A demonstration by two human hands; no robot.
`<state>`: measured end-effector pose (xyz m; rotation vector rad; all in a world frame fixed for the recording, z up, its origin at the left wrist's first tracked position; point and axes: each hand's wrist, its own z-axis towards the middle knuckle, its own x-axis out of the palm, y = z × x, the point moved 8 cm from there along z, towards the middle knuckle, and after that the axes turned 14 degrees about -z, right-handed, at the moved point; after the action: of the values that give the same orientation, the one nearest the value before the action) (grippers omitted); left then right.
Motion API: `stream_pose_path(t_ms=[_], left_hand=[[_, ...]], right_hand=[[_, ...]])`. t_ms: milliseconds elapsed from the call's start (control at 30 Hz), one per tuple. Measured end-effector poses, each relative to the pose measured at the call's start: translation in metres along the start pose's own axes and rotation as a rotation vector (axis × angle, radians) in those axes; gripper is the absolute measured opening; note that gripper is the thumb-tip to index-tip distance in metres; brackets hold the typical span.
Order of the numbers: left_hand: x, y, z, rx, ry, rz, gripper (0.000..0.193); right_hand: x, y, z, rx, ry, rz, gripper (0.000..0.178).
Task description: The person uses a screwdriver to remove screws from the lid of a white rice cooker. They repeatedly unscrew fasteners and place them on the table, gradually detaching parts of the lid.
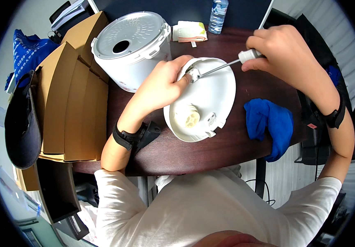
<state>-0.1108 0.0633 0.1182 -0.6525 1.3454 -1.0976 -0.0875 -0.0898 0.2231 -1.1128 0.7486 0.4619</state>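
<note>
While fingers hold the cover, tabletop separates its edge from cloth.

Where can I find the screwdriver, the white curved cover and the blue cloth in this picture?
Screwdriver (230, 64): head view, on its metal shaft.
White curved cover (215, 92): head view, on its bare inner surface.
Blue cloth (270, 119): head view, on its crumpled middle.

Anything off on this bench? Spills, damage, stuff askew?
Just the blue cloth: bunched up, hanging over the table's near edge, so it might slip. No spill or obvious damage visible around the white cover or screwdriver.
</note>
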Motion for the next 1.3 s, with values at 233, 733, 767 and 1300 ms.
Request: stream_pose_path(t_ms=[233,733,767,1300], left_hand=[[-0.001,0.001,0.001,0.023,0.005,0.008,0.036],[-0.012,0.034,0.009,0.167,-0.425,-0.248,0.037],[-0.013,0.036,0.009,0.158,-0.448,-0.280,0.037],[0.047,0.055,0.013,-0.110,-0.254,-1.048,0.046]], right_hand=[[-0.024,0.012,0.010,-0.082,-0.127,-0.068,0.033],[0.157,0.046,-0.138,0.991,0.315,1.604,0.037],[0.161,0.054,-0.139,1.011,0.289,1.698,0.037],[0.207,0.055,-0.142,1.362,-0.201,1.892,0.016]])
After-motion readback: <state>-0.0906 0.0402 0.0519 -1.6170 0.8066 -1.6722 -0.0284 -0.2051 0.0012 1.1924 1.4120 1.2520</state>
